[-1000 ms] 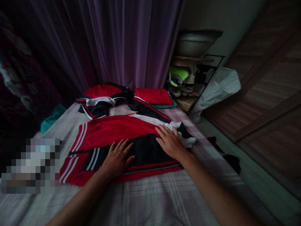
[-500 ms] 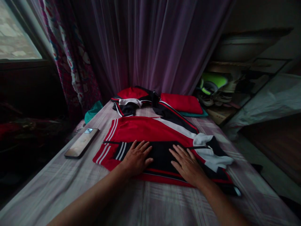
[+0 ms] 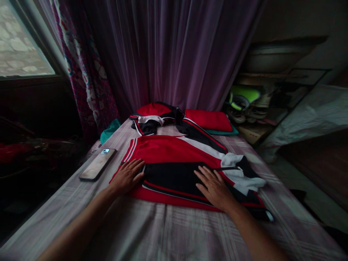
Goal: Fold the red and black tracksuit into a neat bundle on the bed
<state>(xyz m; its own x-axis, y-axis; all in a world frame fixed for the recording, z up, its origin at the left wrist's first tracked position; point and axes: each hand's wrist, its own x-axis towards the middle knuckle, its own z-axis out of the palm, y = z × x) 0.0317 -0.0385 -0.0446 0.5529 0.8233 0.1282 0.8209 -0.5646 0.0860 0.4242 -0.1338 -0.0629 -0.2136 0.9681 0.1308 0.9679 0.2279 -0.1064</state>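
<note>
A red, black and white sports jacket (image 3: 174, 156) lies flat on a bed with a pale checked sheet (image 3: 174, 232). My left hand (image 3: 126, 176) rests palm down, fingers spread, on the jacket's left end by the white stripes. On the black panel to the right, my right hand (image 3: 214, 187) also lies flat with fingers apart, near the white collar part (image 3: 239, 174). Neither hand grips the cloth.
A phone (image 3: 97, 169) lies on the sheet left of the jacket. More red and black clothing (image 3: 154, 116), a folded red piece (image 3: 208, 119) and a teal cloth (image 3: 110, 130) lie by the purple curtain (image 3: 174, 54). A rack with shoes (image 3: 244, 101) stands at right.
My left hand has slid left across the jacket to its striped end. My right hand has stayed on the black panel. The view turned left earlier, bringing the window and phone into sight.
</note>
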